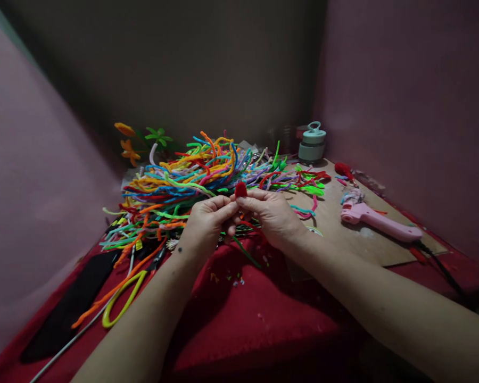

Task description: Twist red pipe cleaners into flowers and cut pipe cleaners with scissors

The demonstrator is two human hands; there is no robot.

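Observation:
In the middle of the head view my left hand (211, 215) and my right hand (273, 215) meet, fingertips pinched together. Between them stands a small rounded piece of red pipe cleaner (240, 190), its lower part covered by my fingers. Both hands are closed on it. Below them a green pipe cleaner (247, 252) slants down to the right; whether it joins the red piece is hidden. Right behind my hands lies a big loose heap of multicoloured pipe cleaners (195, 175).
Yellow-handled scissors (123, 300) and a black flat object (74, 303) lie left on the red cloth (239, 330). To the right a pink glue gun (379, 221) rests on a brown board (331, 213). Behind are a teal-lidded jar (312, 143) and orange pipe-cleaner flowers (130, 151).

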